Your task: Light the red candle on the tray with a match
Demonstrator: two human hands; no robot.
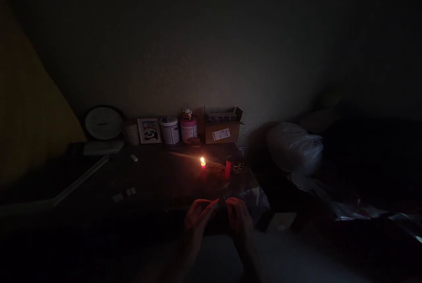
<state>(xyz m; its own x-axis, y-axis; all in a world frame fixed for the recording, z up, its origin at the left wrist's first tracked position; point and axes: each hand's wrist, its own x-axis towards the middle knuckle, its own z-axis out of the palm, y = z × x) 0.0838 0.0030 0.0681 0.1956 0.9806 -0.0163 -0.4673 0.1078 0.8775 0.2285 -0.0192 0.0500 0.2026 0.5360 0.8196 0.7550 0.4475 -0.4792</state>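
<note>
Close to the table's near edge, my left hand (198, 216) and my right hand (239, 216) are close together, fingers closed in a pinch. Between their fingertips is a small dark boxy thing (222, 203), too dim to name surely. Just beyond them, a lit red candle (203, 166) stands upright on the left of a round dish (216, 181). At the right of the dish is an unlit red candle (227, 170), also upright. Thin pale sticks like matches (238, 167) lie in a second round dish beside it.
The room is dark. Along the wall stand a round white disc (103, 123), a panda picture frame (150, 131), a white tin (169, 130), a pink-lidded tin (189, 131) with a figurine (187, 114), and an open cardboard box (222, 132). A white plastic bag (295, 147) sits right.
</note>
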